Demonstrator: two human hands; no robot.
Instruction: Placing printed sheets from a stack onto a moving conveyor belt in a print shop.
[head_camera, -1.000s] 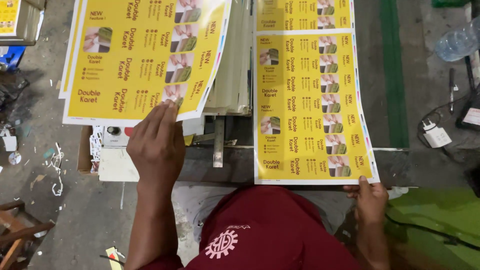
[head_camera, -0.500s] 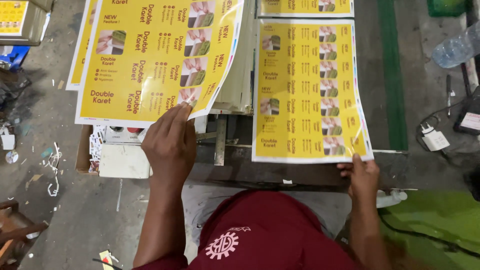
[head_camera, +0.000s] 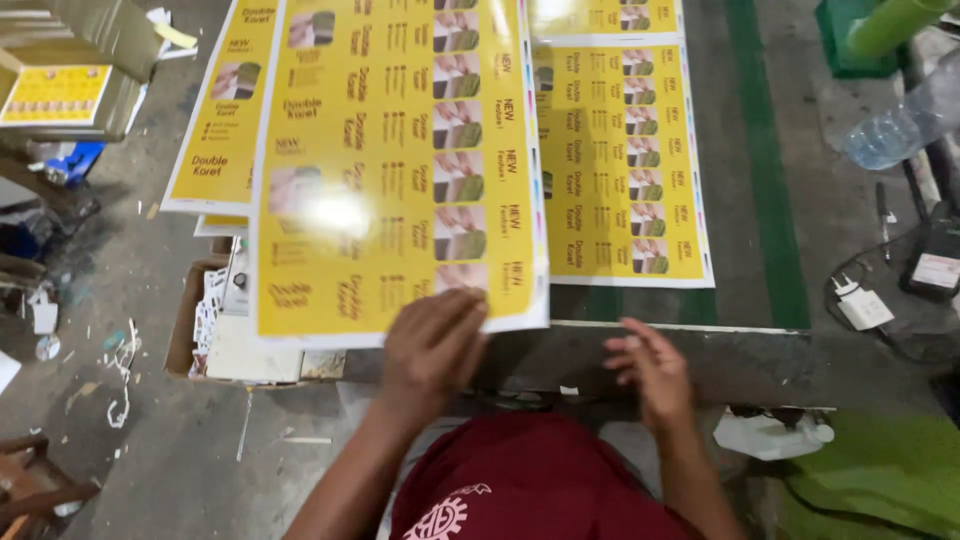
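Observation:
My left hand (head_camera: 432, 340) grips the near edge of a glossy yellow printed sheet (head_camera: 390, 170) and holds it lifted over the table's front edge. Glare shines on the sheet's left half. My right hand (head_camera: 650, 368) hovers with fingers apart above the grey table edge (head_camera: 700, 345), holding nothing. A second yellow printed sheet (head_camera: 620, 160) lies flat on the table just beyond my right hand. More yellow sheets (head_camera: 222, 130) are stacked to the left, partly under the lifted one.
A cardboard box (head_camera: 205, 325) with paper scraps stands on the floor at left. A plastic bottle (head_camera: 890, 130), a charger with cable (head_camera: 865, 305) and a dark device (head_camera: 935, 260) lie at right. A green stripe (head_camera: 765, 160) runs along the table. Another box with a yellow label (head_camera: 60, 90) is far left.
My left hand has carried the lifted sheet rightward until it overlaps the flat sheet. My right hand has let go of the flat sheet's corner and moved left, now open.

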